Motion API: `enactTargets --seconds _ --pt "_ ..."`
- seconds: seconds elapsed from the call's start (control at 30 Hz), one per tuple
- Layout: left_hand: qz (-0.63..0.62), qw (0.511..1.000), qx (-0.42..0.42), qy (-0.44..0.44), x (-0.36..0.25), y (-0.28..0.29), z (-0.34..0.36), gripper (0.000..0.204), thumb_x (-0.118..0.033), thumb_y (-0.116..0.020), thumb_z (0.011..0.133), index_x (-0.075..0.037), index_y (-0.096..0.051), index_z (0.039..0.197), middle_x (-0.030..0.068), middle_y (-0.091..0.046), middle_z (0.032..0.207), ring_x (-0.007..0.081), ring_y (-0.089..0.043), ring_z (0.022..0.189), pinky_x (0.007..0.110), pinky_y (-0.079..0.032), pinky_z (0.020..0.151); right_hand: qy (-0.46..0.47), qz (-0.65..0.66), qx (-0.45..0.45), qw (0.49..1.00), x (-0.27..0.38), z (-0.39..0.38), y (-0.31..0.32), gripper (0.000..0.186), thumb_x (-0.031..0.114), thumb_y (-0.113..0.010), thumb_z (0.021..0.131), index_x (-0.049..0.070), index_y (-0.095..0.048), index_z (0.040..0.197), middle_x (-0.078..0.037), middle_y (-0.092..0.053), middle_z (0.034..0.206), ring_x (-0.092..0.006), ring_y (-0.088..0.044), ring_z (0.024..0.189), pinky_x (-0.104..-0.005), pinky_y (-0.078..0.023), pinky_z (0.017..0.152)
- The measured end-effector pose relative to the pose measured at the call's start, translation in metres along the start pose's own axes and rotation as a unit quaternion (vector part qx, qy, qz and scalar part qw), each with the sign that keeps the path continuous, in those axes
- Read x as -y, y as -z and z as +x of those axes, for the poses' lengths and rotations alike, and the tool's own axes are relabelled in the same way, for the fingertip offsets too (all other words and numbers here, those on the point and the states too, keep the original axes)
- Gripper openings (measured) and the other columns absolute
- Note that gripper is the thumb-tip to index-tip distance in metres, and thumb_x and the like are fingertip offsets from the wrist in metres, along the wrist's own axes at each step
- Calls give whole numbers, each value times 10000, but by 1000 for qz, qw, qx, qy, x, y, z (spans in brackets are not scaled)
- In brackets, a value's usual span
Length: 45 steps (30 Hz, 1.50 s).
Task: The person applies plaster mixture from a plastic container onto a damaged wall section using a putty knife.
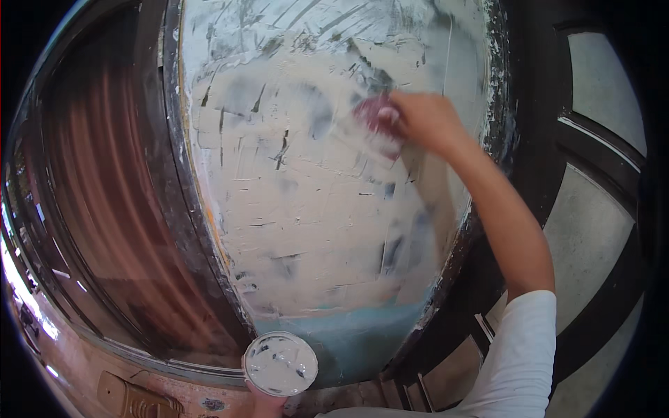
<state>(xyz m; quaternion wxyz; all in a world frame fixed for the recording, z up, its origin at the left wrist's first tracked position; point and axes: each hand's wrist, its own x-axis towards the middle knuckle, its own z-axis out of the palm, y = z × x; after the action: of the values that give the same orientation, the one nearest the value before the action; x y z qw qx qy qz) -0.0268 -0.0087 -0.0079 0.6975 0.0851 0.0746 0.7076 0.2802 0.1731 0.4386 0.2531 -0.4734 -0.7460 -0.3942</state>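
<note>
My right hand (426, 120) is closed round a dark red putty spreader (375, 117), which is smeared with white and pressed to the upper right part of the wall panel (293, 202). Motion blurs both the hand and the tool. A rough off-white coat covers most of the panel, with dark streaks and patches showing through. Down at the lower edge, my left hand (263, 403) holds up a round tub (246, 364) of white putty (282, 362). Only part of that hand shows beneath the tub.
To the left stands a dark-framed window (164, 209) with a reddish-brown curtain (118, 174) behind it. Dark framework with pale panes (592, 216) rises on the right. A brown plastic chair (129, 397) is at the lower left. Pale blue-green wall (348, 331) shows below the coat.
</note>
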Motion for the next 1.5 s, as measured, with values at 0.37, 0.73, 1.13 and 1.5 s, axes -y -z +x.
enactTargets --seconds 0.37,0.73,1.13,1.5 --pt "-12 1000 -12 -6 44 6 3 644 -586 -369 924 -116 -540 1329 137 -524 1382 391 -488 1252 574 -359 1070 32 234 -202 950 -70 4 37 350 380 -556 941 91 -616 1128 -189 -683 949 -383 -648 896 -465 -499 764" --pt "-136 991 15 3 30 9 -10 671 -601 -367 922 -114 -514 1359 142 -502 1406 393 -464 1285 591 -338 1080 105 3 -15 994 86 44 -10 234 315 -502 931 149 -611 1054 -118 -683 821 -348 -662 754 -468 -513 639" --pt "-84 996 12 -17 -36 16 -28 731 -636 -396 896 -83 -505 1362 165 -509 1394 408 -468 1276 603 -352 1067 70 269 -79 957 54 52 59 437 278 -674 891 20 -595 1235 -132 -698 1011 -165 -660 871 -308 -506 814" --pt "-53 998 -12 -11 -66 25 -25 669 -605 -392 911 -98 -553 1317 146 -541 1362 406 -495 1243 612 -364 1047 7 198 -213 957 -25 96 72 358 386 -617 924 86 -674 1109 -99 -723 920 -204 -687 804 -341 -528 745"
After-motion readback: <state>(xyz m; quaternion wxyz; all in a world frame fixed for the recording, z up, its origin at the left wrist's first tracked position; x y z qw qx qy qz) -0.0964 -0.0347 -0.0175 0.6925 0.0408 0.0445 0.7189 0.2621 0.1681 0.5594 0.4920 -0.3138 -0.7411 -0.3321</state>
